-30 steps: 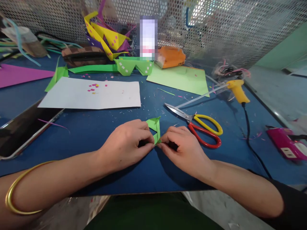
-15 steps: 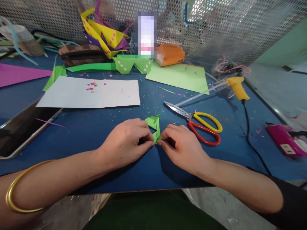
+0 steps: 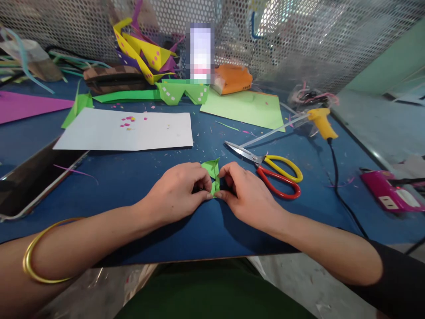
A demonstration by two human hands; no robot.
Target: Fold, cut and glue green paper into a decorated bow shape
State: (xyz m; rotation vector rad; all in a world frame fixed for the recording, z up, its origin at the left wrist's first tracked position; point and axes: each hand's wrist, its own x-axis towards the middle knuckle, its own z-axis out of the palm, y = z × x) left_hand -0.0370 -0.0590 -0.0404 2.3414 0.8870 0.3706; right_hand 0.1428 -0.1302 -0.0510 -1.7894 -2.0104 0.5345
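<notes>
My left hand (image 3: 179,192) and right hand (image 3: 244,195) pinch the green folded paper (image 3: 213,172), fingers closed on it. It rests on the worktop (image 3: 133,177), frame centre.

Single head-worn view, forward and steeply down, close over the blue table (image 3: 139,177) edge.

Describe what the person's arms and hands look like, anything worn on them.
Both hands are bare, no gloves or rings visible. The left hand has a bare forearm with a thin gold bangle. The right hand has a bare forearm, with a black sleeve starting near the elbow.
</notes>
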